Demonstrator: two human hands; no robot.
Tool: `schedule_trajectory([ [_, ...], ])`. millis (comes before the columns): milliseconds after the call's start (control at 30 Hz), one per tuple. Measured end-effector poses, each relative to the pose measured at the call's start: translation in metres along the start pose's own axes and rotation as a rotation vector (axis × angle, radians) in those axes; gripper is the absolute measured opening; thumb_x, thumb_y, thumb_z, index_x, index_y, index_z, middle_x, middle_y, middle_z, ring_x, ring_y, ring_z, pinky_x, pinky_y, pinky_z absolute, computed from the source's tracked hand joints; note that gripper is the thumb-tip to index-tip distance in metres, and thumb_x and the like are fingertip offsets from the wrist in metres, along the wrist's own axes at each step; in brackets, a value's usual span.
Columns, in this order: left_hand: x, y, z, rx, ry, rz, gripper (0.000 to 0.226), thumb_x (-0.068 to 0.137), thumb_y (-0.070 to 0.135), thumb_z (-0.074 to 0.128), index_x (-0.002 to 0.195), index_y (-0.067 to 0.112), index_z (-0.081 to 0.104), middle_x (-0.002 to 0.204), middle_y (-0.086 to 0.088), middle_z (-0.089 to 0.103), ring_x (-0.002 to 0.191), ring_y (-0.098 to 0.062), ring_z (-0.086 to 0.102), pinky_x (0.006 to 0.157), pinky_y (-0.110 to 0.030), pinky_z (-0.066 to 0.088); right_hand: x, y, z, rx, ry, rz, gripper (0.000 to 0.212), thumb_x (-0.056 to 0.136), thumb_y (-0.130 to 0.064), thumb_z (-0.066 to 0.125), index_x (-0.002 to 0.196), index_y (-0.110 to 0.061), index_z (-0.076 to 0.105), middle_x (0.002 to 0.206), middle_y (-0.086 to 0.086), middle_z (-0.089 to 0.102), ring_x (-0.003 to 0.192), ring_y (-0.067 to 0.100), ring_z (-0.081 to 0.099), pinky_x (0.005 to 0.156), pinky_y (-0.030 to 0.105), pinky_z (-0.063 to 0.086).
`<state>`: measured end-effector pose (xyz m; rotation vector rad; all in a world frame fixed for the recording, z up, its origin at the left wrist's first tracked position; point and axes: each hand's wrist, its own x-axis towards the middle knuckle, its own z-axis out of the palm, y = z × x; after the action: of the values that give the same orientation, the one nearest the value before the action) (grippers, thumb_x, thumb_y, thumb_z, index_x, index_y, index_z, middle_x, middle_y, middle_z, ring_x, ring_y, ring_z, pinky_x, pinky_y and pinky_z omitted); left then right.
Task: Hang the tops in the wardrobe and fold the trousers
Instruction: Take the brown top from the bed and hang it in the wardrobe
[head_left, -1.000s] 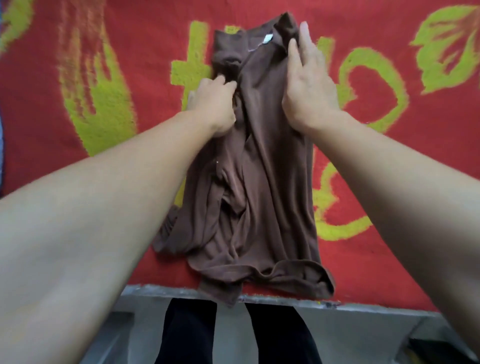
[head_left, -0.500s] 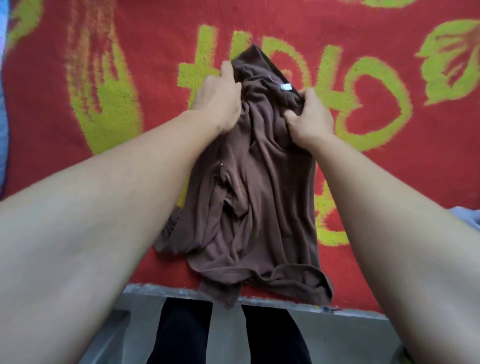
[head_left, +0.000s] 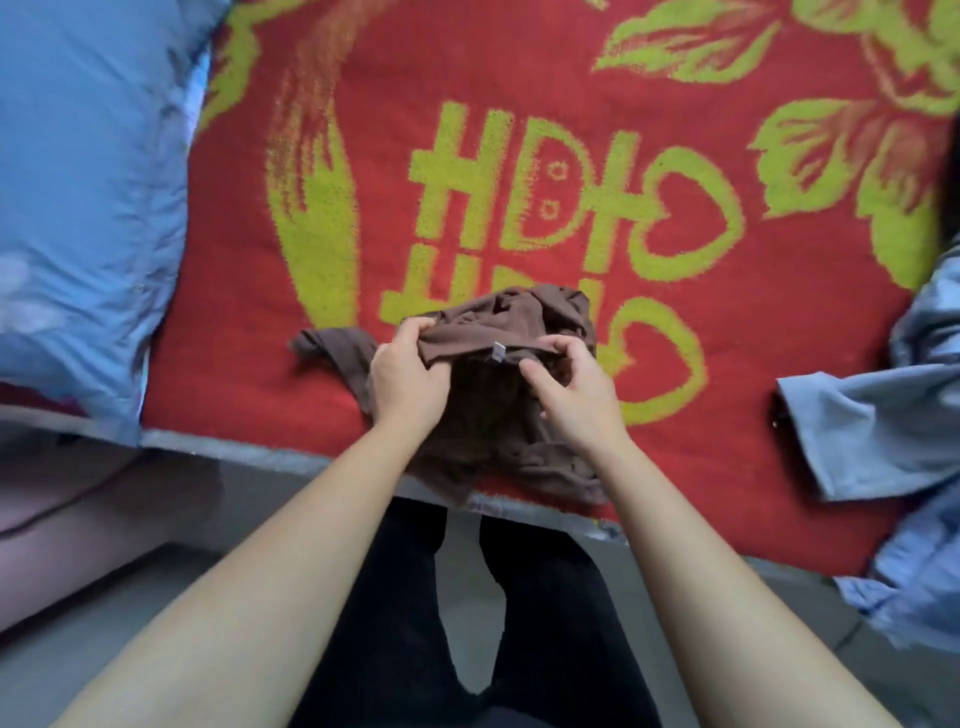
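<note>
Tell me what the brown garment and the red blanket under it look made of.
The brown garment: thin, soft, matte knit, likely jersey; it bunches in fine limp folds. The red blanket: thick woven pile, perhaps towelling; its yellow-green pattern edges look fuzzy.

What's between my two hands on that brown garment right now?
In the head view, an edge of the brown garment spans from the left hand to the right hand, with a small grey label hanging from it about midway.

We log one sign: yellow-green double-happiness char., upside down, ctr frame, on red blanket. Tag on brown top: illegible.
</note>
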<state>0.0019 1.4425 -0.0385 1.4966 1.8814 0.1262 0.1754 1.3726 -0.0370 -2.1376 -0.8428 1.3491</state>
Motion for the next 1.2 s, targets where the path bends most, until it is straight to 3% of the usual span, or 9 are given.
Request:
schedule_trajectory([
  [67,-0.031,0.003,-0.029,-0.124,0.087,-0.023,0.048,0.078,0.005,0.06,0.122,0.024,0.062,0.108,-0.002,0.069,0.101,-0.024,0.061,0.087,-0.028,0.046,-0.026,-0.015,-0.001,0.004,-0.014,-0.054,0.025,0.084,-0.055,0.054,0.107,-0.046,0.057,0.095,-0.013,0.069,0.079,0.016,0.067,0.078,0.048,0.058],
  [167,-0.078,0.013,-0.075,-0.296,0.216,-0.031,0.04,0.078,0.001,0.058,0.11,0.023,0.065,0.097,0.007,0.066,0.089,-0.012,0.06,0.081,-0.021,0.044,-0.065,-0.048,-0.001,0.063,0.013,-0.153,0.027,0.088,-0.053,0.05,0.111,-0.042,0.059,0.099,-0.014,0.069,0.085,0.014,0.068,0.082,0.046,0.056],
  [300,-0.131,0.021,-0.128,-0.552,0.285,-0.045,0.012,0.073,0.029,0.054,0.083,0.025,0.057,0.074,0.009,0.06,0.072,-0.012,0.055,0.074,-0.038,0.048,-0.117,-0.104,-0.005,0.141,0.03,-0.323,0.029,0.088,-0.05,0.049,0.105,-0.033,0.064,0.099,-0.008,0.069,0.094,0.013,0.064,0.089,0.045,0.052],
  [367,-0.16,0.022,-0.154,-0.632,0.312,-0.046,0.027,0.073,0.047,0.061,0.078,0.022,0.052,0.065,0.01,0.054,0.063,-0.01,0.051,0.069,-0.043,0.047,-0.146,-0.131,-0.01,0.173,0.038,-0.4,0.022,0.091,-0.047,0.05,0.1,-0.033,0.064,0.096,-0.008,0.069,0.091,0.012,0.065,0.087,0.045,0.052],
  [500,-0.221,0.013,-0.206,-0.514,0.478,-0.065,0.049,0.064,0.061,0.076,0.074,0.02,0.051,0.065,0.011,0.058,0.064,-0.011,0.058,0.065,-0.032,0.047,-0.212,-0.172,-0.012,0.212,0.037,-0.603,0.016,0.096,-0.035,0.054,0.101,-0.028,0.067,0.098,-0.008,0.069,0.096,0.011,0.064,0.089,0.042,0.052],
  [633,-0.287,-0.014,-0.254,-0.517,0.607,-0.018,0.024,0.07,0.028,0.076,0.075,0.021,0.054,0.07,0.008,0.063,0.068,-0.008,0.059,0.067,-0.028,0.045,-0.293,-0.191,0.001,0.162,0.005,-0.792,0.012,0.098,-0.026,0.058,0.105,-0.027,0.068,0.1,-0.009,0.066,0.096,0.005,0.061,0.09,0.034,0.049],
  [800,-0.397,-0.069,-0.287,-0.677,0.811,-0.018,0.007,0.076,0.015,0.067,0.076,0.02,0.063,0.071,0.008,0.066,0.067,0.001,0.058,0.069,-0.026,0.046,-0.405,-0.176,0.024,-0.014,0.001,-1.003,0.026,0.098,-0.02,0.056,0.119,-0.026,0.069,0.1,-0.01,0.062,0.096,0.006,0.057,0.083,0.023,0.042],
  [933,-0.507,-0.131,-0.295,-0.726,0.884,0.04,0.019,0.068,0.01,0.064,0.082,0.02,0.072,0.082,0.01,0.073,0.081,-0.005,0.066,0.079,-0.025,0.051,-0.499,-0.135,0.05,-0.289,-0.038,-1.036,0.04,0.094,-0.026,0.055,0.133,-0.029,0.061,0.111,-0.006,0.062,0.106,0.018,0.059,0.089,0.035,0.047],
  [1200,-0.725,-0.267,-0.317,-0.858,1.05,-0.078,0.039,0.077,-0.012,0.059,0.091,0.024,0.069,0.092,0.003,0.072,0.087,-0.009,0.066,0.078,-0.021,0.05,-0.683,-0.065,0.133,-0.272,-0.345,-1.202,0.01,0.087,-0.031,0.07,0.097,-0.03,0.072,0.093,-0.001,0.065,0.091,0.014,0.06,0.078,0.025,0.041],
])
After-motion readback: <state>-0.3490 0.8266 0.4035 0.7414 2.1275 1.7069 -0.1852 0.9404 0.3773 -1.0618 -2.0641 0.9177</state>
